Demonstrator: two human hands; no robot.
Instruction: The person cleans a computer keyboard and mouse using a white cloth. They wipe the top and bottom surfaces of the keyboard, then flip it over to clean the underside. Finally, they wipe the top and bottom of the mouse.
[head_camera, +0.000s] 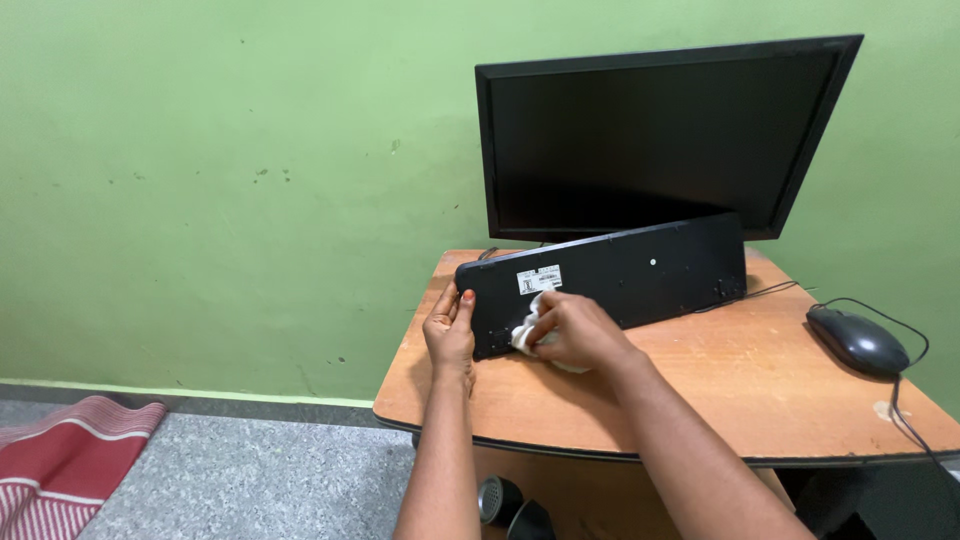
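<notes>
A black keyboard (640, 270) stands on its long edge on the wooden desk (740, 385), its underside with a white label facing me. My left hand (450, 328) holds the keyboard's left end, thumb on the back panel. My right hand (575, 332) presses a small white cloth (527, 330) against the lower left of the keyboard's underside, fingers closed around it.
A black monitor (655, 135) with a dark screen stands behind the keyboard against the green wall. A black wired mouse (857, 340) lies at the desk's right. A red striped cloth (65, 450) lies on the grey floor at the left. Dark round objects (510, 503) sit under the desk.
</notes>
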